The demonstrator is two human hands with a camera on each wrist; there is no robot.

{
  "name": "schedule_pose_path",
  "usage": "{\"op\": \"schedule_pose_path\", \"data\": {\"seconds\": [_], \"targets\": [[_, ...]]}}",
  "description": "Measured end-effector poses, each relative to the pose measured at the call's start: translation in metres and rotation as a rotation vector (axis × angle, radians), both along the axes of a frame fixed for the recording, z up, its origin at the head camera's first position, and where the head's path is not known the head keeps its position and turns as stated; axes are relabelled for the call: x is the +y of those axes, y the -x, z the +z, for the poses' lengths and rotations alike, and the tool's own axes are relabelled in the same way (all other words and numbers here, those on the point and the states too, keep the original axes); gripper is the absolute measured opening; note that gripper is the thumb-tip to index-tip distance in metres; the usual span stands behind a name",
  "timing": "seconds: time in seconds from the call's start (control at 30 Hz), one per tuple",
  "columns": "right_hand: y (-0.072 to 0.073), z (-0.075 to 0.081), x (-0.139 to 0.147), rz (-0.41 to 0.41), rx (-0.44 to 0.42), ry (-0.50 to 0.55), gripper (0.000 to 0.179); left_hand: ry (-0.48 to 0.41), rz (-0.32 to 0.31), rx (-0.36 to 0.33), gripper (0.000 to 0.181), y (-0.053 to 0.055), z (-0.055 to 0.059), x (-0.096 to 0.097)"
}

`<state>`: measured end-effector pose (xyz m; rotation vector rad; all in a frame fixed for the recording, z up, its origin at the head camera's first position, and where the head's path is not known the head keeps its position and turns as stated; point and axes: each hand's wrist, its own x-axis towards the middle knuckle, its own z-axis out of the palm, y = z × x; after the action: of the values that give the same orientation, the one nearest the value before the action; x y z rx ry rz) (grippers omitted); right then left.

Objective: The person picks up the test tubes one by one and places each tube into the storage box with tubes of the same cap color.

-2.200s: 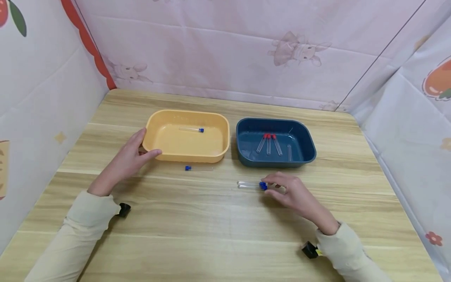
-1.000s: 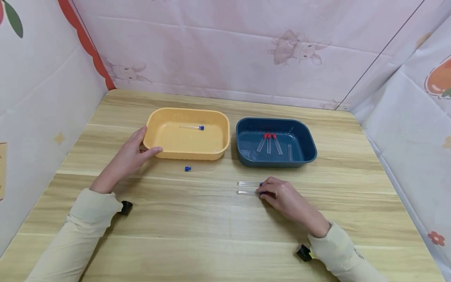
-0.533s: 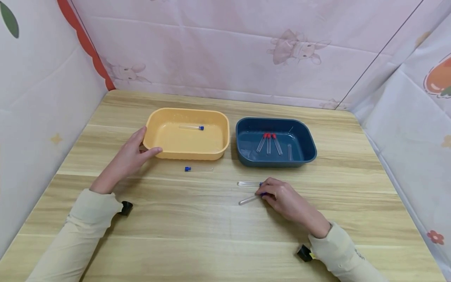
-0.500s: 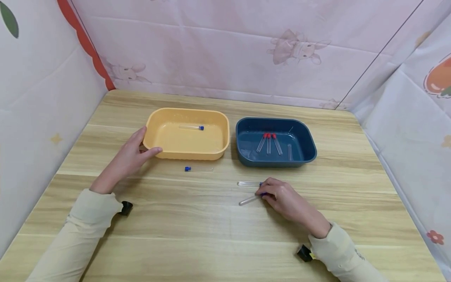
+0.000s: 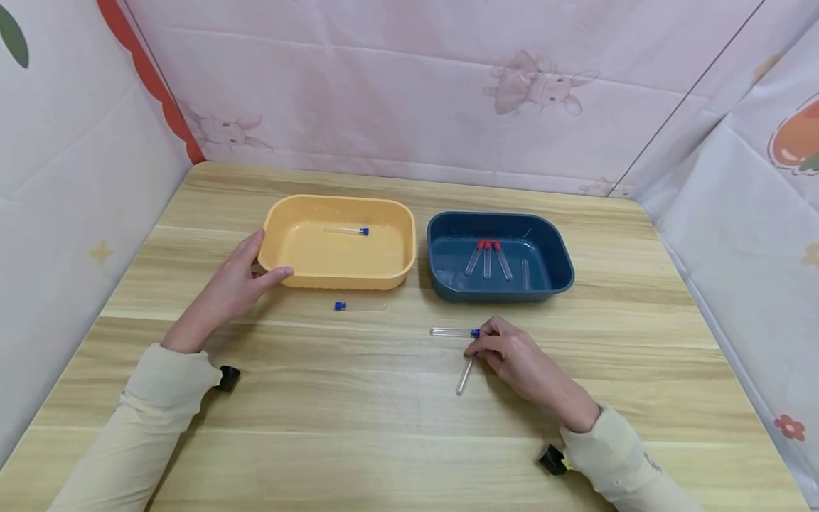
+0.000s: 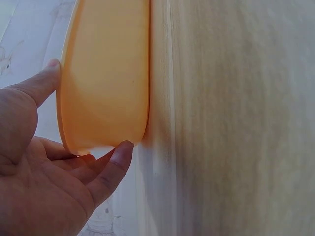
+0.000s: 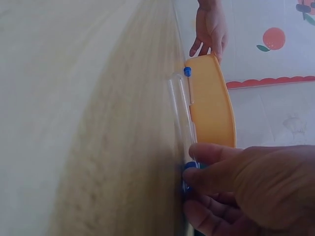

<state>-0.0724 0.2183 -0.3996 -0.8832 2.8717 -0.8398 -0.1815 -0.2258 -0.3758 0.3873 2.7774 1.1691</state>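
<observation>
My right hand (image 5: 521, 359) pinches the capped end of a blue-capped test tube (image 5: 465, 375), whose clear end points toward the table's front. Right behind it lies another blue-capped test tube (image 5: 451, 332), its cap beside my fingertips. My left hand (image 5: 233, 288) holds the near-left corner of a yellow plastic bin (image 5: 345, 282); in the left wrist view the thumb (image 6: 49, 73) is on the rim and fingers are at the end wall. One blue-capped tube (image 5: 348, 230) lies inside this bin. In front of it, on the table, is another blue-capped tube (image 5: 341, 306).
A dark blue bin (image 5: 495, 294) stands right of the yellow one. Inside are several tubes: red-capped test tubes (image 5: 487, 259) and a clear tube (image 5: 525, 274) with no cap visible. Printed cloth walls (image 5: 409, 85) border the wooden table (image 5: 358, 427) at the back and sides.
The two tubes near my right hand lay together; my right hand has taken one by its cap, drawn it nearer, and swung its clear end toward the front. My left hand stays on the bin.
</observation>
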Motion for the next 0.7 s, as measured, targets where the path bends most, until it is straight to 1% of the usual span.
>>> {"op": "schedule_pose_path", "data": {"seconds": [0.17, 0.27, 0.33, 0.5, 0.63, 0.7], "targets": [[0.001, -0.001, 0.000, 0.034, 0.010, 0.032, 0.027, -0.016, -0.009, 0.020, 0.087, -0.001, 0.001, 0.001], [0.000, -0.001, 0.000, 0.028, 0.004, 0.044, 0.030, -0.021, -0.009, 0.019, 0.087, -0.001, 0.002, 0.002], [-0.002, 0.000, -0.001, -0.007, -0.010, 0.042, 0.031, -0.024, -0.006, 0.014, 0.087, -0.001, 0.002, 0.002], [-0.009, 0.002, -0.003, -0.137, -0.046, 0.029, 0.034, -0.022, -0.003, 0.010, 0.087, -0.002, 0.003, 0.001], [-0.016, 0.004, -0.004, -0.196, -0.071, 0.017, 0.039, -0.015, -0.003, 0.004, 0.087, -0.001, 0.002, 0.001], [-0.020, 0.005, -0.004, -0.218, -0.087, -0.017, 0.047, -0.014, -0.005, 0.000, 0.087, -0.001, 0.002, 0.002]]}}
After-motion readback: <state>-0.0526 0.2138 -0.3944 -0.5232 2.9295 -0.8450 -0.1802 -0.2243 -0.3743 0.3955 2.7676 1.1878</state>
